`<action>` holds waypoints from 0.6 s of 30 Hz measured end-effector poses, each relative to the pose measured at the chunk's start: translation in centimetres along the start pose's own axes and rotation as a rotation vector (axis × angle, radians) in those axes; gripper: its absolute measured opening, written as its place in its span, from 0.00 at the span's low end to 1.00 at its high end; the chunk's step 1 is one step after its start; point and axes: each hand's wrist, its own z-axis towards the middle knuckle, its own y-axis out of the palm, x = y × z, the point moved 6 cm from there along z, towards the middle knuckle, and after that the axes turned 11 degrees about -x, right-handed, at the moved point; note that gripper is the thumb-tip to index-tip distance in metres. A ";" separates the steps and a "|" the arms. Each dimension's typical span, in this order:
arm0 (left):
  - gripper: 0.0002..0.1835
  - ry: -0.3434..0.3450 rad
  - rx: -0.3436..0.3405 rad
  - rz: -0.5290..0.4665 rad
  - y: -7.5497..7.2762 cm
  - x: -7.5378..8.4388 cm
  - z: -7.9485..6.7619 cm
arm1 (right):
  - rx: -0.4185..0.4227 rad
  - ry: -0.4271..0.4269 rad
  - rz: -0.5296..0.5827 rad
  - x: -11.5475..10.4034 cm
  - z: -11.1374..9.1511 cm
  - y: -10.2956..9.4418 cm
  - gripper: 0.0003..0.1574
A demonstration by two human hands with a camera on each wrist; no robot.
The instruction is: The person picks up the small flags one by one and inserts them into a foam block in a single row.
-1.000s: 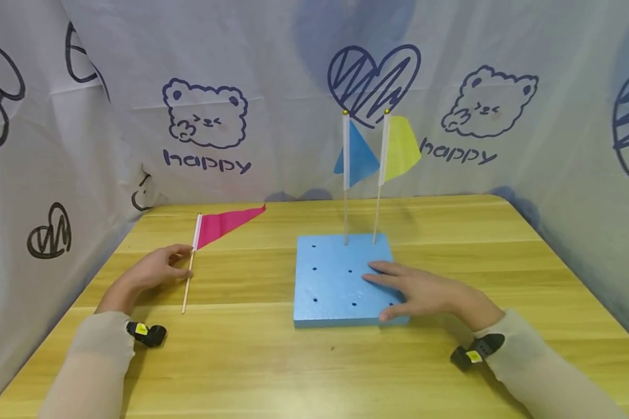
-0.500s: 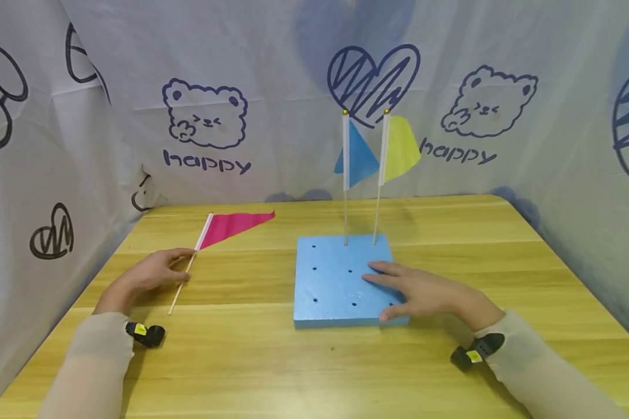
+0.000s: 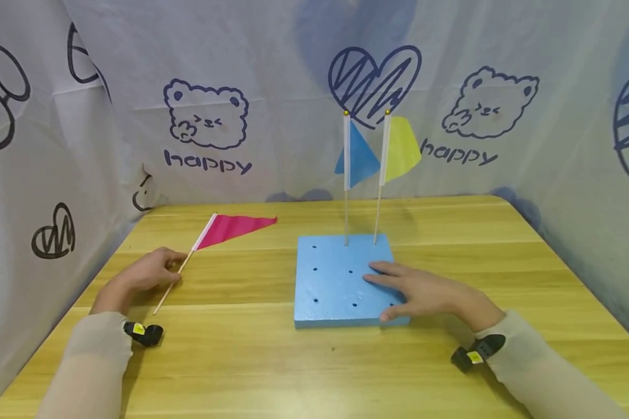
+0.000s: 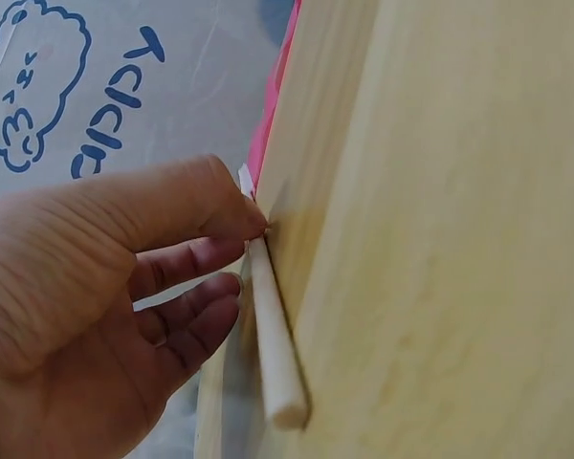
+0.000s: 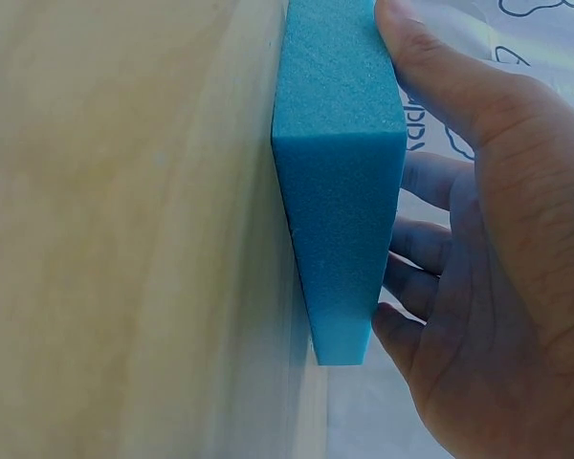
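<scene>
A pink triangular flag (image 3: 230, 228) on a wooden stick lies slanted on the table, its cloth pointing right. My left hand (image 3: 149, 270) holds the stick below the white sleeve, thumb and fingertips at the wood. Up close in the left wrist view, the stick (image 4: 279, 354) runs past the thumb tip, its blunt end near the tabletop. My right hand (image 3: 430, 289) rests with spread fingers on the right side of a light blue foam block (image 3: 330, 285) with several small holes. A blue flag (image 3: 361, 157) and a yellow flag (image 3: 402, 148) stand upright in the block's back holes.
The wooden table (image 3: 230, 361) reaches back to a pale curtain (image 3: 288, 87) with bear and heart drawings, which also hangs at both sides. The two standing flags rise well above the block, beyond my right hand.
The pink flag has turned clockwise, its lower stick end swinging left and its top moving right. My left hand has shifted slightly left. The right hand and block stay put.
</scene>
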 end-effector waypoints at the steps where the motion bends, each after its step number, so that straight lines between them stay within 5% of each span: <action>1: 0.32 0.006 -0.007 -0.008 0.1 0.0 0.0 | 0.000 -0.002 -0.002 0.0 0.0 0.0 0.58; 6: 0.33 0.039 -0.028 -0.052 0.3 0.2 0.2 | 0.003 -0.002 -0.004 0.0 0.0 0.1 0.57; 18: 0.29 0.003 -0.023 0.046 0.2 0.5 0.3 | 0.005 -0.001 -0.007 -0.1 0.0 0.1 0.57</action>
